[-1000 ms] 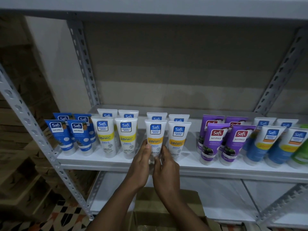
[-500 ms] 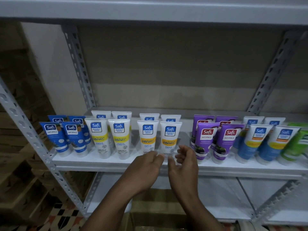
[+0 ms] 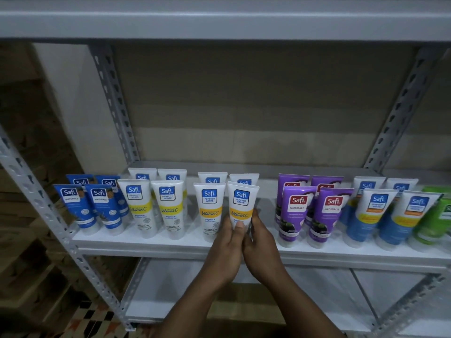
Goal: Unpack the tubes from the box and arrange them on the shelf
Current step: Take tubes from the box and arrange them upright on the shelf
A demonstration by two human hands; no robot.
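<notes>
Now the left hand [image 3: 225, 242] and right hand [image 3: 262, 240] pinch low the white orange-banded plastic tube [image 3: 241, 201], its axis slightly tilted.

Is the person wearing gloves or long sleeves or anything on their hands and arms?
No gloves. The left hand and the right hand are bare, with no rings that I can see on the fingers. The left forearm and the right forearm are bare too, all the way to the bottom edge of the picture: no sleeve, watch or bracelet shows.
</notes>
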